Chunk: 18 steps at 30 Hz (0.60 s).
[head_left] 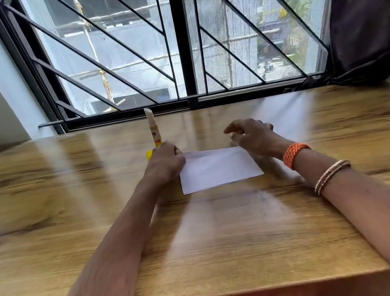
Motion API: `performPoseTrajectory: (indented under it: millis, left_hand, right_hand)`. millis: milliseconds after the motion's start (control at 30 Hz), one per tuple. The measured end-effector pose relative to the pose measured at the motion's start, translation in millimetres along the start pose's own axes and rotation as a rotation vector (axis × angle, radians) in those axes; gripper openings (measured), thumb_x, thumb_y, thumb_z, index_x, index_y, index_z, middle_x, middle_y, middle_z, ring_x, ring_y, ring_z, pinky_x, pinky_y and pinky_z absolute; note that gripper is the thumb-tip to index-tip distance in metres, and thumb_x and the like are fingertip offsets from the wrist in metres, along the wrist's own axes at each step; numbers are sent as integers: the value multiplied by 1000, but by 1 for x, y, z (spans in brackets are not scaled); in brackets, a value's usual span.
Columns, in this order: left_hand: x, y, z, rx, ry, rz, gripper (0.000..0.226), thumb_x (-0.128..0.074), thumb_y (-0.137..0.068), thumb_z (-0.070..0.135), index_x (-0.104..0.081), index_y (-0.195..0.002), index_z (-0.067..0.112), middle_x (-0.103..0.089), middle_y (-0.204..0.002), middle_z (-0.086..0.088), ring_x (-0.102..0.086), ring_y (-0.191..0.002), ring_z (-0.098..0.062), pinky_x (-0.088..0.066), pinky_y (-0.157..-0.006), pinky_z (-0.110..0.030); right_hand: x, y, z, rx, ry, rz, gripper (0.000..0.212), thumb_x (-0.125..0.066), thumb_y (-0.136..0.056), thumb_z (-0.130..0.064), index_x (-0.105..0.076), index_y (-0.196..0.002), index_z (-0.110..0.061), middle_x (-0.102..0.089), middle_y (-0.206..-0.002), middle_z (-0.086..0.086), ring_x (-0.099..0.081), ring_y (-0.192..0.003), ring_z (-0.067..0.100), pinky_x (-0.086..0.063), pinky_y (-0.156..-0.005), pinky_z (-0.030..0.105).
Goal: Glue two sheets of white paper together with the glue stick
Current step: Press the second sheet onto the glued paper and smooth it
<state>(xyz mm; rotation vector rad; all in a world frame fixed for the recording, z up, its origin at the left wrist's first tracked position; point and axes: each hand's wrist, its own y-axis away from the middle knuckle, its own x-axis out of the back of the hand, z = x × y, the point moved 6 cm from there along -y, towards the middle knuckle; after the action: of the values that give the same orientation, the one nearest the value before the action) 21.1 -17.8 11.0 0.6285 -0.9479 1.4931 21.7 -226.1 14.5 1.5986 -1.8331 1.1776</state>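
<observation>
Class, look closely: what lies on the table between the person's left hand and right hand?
In the head view, the white paper lies flat between the left hand and right hand, on the wooden table.

home room | wooden desk (pixel 41 201) | barred window (pixel 171 47) | dark curtain (pixel 368 13)

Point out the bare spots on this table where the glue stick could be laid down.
Bare wood lies left of the left hand, right of the right hand, and in front of the white paper between the forearms. It is crowded only around the paper, hands and glue stick.
</observation>
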Motion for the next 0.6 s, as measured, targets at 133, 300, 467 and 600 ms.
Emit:
performPoseTrajectory:
  millis: [133, 300, 467, 600]
  left_hand:
    - [4, 1, 3, -39, 67, 38, 20, -43, -92, 15, -54, -102, 1, -62, -108, -21, -55, -102, -35, -43, -83, -36]
    - [16, 8, 11, -197, 183, 157, 28, -45, -90, 5, -41, -117, 0, -61, -95, -18, -59, -88, -37, -46, -76, -39]
    - [27, 15, 10, -326, 301, 262, 41, -56, -83, 2, -39, -120, 7, -60, -75, -10, -53, -62, -15, -37, -59, -17]
    - [37, 18, 12, -395, 341, 353, 53, -61, -79, 4, -39, -127, 10, -63, -70, -8, -50, -55, -6, -35, -53, -3]
  right_hand:
    - [-5, 0, -13, 51, -100, -41, 25, -51, -93, -19, -65, -114, -19, -67, -116, 0, -58, -105, 12, -40, -91, 32]
    - [-16, -6, -36, 61, -407, -239, 26, -51, -95, -13, -64, -116, -5, -68, -112, 9, -62, -93, 9, -49, -82, 21]
    - [-25, -15, -64, 120, -329, -471, 30, -64, -89, -28, -69, -108, -5, -63, -87, -9, -55, -83, 1, -40, -69, 11]
    - [-27, -24, -89, 203, -230, -496, 18, -69, -85, -31, -71, -86, -13, -62, -71, -8, -53, -68, 2, -41, -61, 13]
